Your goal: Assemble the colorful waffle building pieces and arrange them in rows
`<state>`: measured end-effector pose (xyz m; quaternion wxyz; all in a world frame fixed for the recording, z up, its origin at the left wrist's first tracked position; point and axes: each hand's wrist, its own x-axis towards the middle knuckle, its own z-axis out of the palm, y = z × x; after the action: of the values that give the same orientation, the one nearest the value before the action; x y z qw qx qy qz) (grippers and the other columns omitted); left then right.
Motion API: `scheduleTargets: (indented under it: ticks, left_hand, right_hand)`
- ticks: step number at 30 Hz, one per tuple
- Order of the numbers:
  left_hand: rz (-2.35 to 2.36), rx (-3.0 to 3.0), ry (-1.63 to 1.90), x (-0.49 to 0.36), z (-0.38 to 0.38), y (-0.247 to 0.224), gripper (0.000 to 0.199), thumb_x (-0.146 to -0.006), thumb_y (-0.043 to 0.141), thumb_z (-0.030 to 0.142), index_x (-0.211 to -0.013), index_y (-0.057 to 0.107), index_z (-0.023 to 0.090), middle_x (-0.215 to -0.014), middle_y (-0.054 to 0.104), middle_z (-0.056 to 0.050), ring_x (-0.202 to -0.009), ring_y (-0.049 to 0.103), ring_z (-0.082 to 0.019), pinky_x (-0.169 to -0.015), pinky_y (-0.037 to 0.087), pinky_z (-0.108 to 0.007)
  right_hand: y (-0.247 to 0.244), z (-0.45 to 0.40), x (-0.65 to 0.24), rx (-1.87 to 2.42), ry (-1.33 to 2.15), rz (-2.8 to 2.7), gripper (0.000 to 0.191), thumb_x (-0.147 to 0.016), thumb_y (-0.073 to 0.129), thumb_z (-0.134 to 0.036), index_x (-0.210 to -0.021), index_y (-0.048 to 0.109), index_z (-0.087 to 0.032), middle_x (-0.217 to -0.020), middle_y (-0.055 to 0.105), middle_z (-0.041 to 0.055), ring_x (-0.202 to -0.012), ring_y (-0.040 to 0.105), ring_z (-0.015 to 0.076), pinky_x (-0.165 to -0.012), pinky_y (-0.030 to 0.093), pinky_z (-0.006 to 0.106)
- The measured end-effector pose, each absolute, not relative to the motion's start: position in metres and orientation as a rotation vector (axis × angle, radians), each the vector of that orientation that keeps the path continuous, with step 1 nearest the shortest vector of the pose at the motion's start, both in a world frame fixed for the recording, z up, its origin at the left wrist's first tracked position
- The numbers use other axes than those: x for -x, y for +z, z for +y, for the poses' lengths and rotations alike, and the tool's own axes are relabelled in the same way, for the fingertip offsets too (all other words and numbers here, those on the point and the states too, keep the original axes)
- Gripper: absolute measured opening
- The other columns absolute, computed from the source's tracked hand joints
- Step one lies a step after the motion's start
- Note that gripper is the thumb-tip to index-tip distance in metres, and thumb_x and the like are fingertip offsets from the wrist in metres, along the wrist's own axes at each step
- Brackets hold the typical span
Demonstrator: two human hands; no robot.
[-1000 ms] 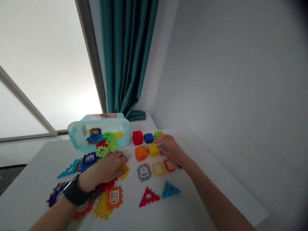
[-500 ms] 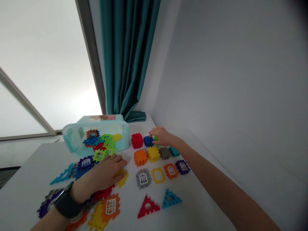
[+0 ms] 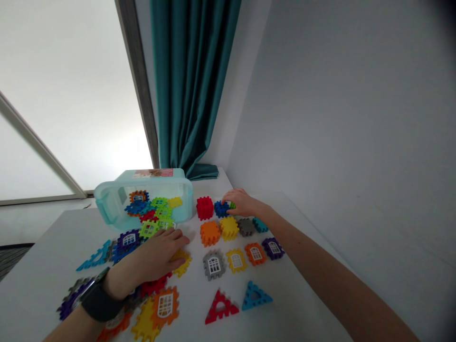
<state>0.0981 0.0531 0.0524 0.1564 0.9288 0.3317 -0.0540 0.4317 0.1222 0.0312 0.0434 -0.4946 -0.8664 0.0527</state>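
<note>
My right hand (image 3: 242,203) is at the far end of the rows, its thumb and fingers curled around a green interlocking block (image 3: 232,205) that shows only in part. Right beside its fingertips sits a stack of blue blocks (image 3: 221,209), with a red stack (image 3: 204,208) to the left. My left hand (image 3: 166,252) lies over the loose pieces, palm down with its fingers stretched out. Under its fingers a yellow piece (image 3: 182,263) peeks out, and green pieces (image 3: 148,229) lie just beyond. What lies beneath the palm is hidden.
A clear teal bin (image 3: 107,216) lies on its side, pieces spilling out. Closer in are orange (image 3: 210,233), yellow (image 3: 229,228) and grey stacks (image 3: 246,227), window pieces (image 3: 214,265), and red (image 3: 220,308) and blue triangles (image 3: 255,295). A wall (image 3: 338,142) bounds the right.
The view has shifted slightly, so everything appears a little to the right. Both hands keep practically the same places among the blocks.
</note>
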Motion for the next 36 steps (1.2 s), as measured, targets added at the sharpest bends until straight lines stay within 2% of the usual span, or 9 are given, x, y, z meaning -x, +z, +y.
scheduleTargets:
  ticks: [8, 17, 21, 28, 32, 36]
  left_hand:
    - [0.940, -2.661, -0.136, -0.097, 0.055, 0.049, 0.035, -0.093, 0.056, 0.029, -0.126, 0.062, 0.024, -0.123, 0.064, -0.009, -0.116, 0.060, -0.028, -0.103, 0.045, -0.040]
    - [0.911, -2.699, -0.066, -0.093, 0.059, 0.035, 0.031, -0.092, 0.056, 0.032, -0.122, 0.066, 0.026, -0.121, 0.065, -0.008, -0.116, 0.060, -0.029, -0.102, 0.048, -0.042]
    - [0.896, -2.711, -0.046, -0.091, 0.060, 0.028, 0.029, -0.095, 0.051, 0.033, -0.116, 0.068, 0.027, -0.120, 0.065, -0.008, -0.114, 0.061, -0.028, -0.102, 0.048, -0.041]
    - [0.940, -2.699, -0.033, -0.096, 0.056, 0.029, 0.029, -0.092, 0.052, 0.030, -0.114, 0.069, 0.026, -0.119, 0.065, -0.010, -0.112, 0.063, -0.028, -0.100, 0.049, -0.041]
    - [0.941, -2.698, -0.037, -0.097, 0.057, 0.029, 0.028, -0.092, 0.052, 0.033, -0.113, 0.069, 0.027, -0.120, 0.065, -0.010, -0.112, 0.063, -0.029, -0.101, 0.049, -0.043]
    - [0.932, -2.701, -0.021, -0.093, 0.059, 0.022, 0.028, -0.092, 0.053, 0.037, -0.113, 0.068, 0.028, -0.121, 0.064, -0.009, -0.113, 0.062, -0.029, -0.101, 0.049, -0.043]
  right_hand:
    - [0.044, 0.118, -0.437, 1.511, 0.116, -2.575, 0.033, -0.080, 0.072, -0.029, -0.113, 0.069, -0.024, -0.120, 0.071, 0.0079, -0.117, 0.060, 0.0284, -0.102, 0.038, 0.042]
    - [0.064, 0.086, -0.476, 1.528, 0.090, -2.450, 0.032, -0.082, 0.071, -0.029, -0.113, 0.067, -0.023, -0.124, 0.070, 0.0075, -0.121, 0.059, 0.0278, -0.106, 0.038, 0.045]
    - [0.063, 0.072, -0.502, 1.558, 0.085, -2.410, 0.030, -0.084, 0.069, -0.029, -0.113, 0.067, -0.023, -0.125, 0.070, 0.0079, -0.121, 0.059, 0.0277, -0.108, 0.037, 0.047]
    - [0.048, 0.068, -0.549, 1.763, 0.156, -2.293, 0.025, -0.086, 0.067, -0.026, -0.111, 0.069, -0.023, -0.128, 0.068, 0.0082, -0.122, 0.059, 0.0276, -0.108, 0.040, 0.048]
    - [0.029, 0.072, -0.555, 1.818, 0.211, -2.284, 0.025, -0.084, 0.069, -0.023, -0.110, 0.070, -0.023, -0.123, 0.071, 0.0080, -0.118, 0.062, 0.0275, -0.105, 0.043, 0.044]
    - [0.013, 0.080, -0.552, 1.833, 0.294, -2.292, 0.028, -0.081, 0.072, -0.018, -0.109, 0.071, -0.022, -0.118, 0.073, 0.0067, -0.109, 0.067, 0.0241, -0.098, 0.048, 0.036]
